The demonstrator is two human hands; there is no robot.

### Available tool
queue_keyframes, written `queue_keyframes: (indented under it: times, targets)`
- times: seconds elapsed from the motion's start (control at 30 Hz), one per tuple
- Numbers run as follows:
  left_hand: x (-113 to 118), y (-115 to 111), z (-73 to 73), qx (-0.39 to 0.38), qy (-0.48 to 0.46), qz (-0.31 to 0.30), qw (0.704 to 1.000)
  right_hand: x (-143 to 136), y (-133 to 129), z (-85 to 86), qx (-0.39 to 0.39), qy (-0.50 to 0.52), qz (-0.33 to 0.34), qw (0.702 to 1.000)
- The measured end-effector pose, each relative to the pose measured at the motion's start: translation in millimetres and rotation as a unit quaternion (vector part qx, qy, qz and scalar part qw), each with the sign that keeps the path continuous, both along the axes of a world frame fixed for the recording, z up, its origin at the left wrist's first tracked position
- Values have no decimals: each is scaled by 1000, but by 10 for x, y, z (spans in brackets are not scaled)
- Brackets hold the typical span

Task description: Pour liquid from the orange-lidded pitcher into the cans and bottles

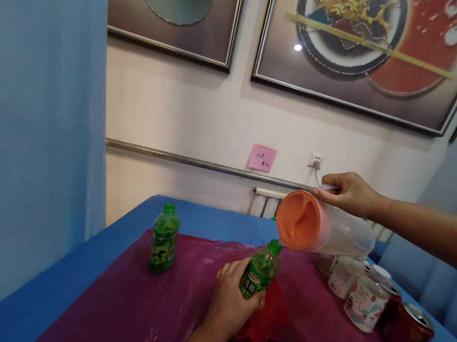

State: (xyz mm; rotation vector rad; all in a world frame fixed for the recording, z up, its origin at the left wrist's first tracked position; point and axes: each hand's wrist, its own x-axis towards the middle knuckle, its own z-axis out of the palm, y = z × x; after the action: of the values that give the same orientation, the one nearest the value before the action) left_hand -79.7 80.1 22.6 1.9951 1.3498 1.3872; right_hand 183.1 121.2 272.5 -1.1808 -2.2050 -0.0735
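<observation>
My left hand (232, 299) is wrapped round a green plastic drink bottle (260, 274), which leans to the right above a red scalloped dish (271, 318). My right hand (349, 194) grips the handle of a clear plastic pitcher (344, 233) with an orange lid (299, 220). The pitcher is tipped on its side, its lid facing left, with the lid's edge close to the bottle's green top. Whether liquid runs between them I cannot make out. Farther left, a second green bottle (164, 239) stands upright with its green cap on.
Purple plastic sheeting (138, 314) covers much of the blue table (112, 237). On the right stand a white patterned container (366, 302), another pale container (345, 275) and a dark red can (406, 328). Behind are a metal rail (191, 159) and a wall socket (315, 160).
</observation>
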Motion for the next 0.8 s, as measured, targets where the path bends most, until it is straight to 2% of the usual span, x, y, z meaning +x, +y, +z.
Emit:
queue_keyframes:
  times: [0.8]
  targets:
    - [3, -9, 15, 0, 3, -4, 1000, 6, -46, 27, -11, -2, -11, 1000]
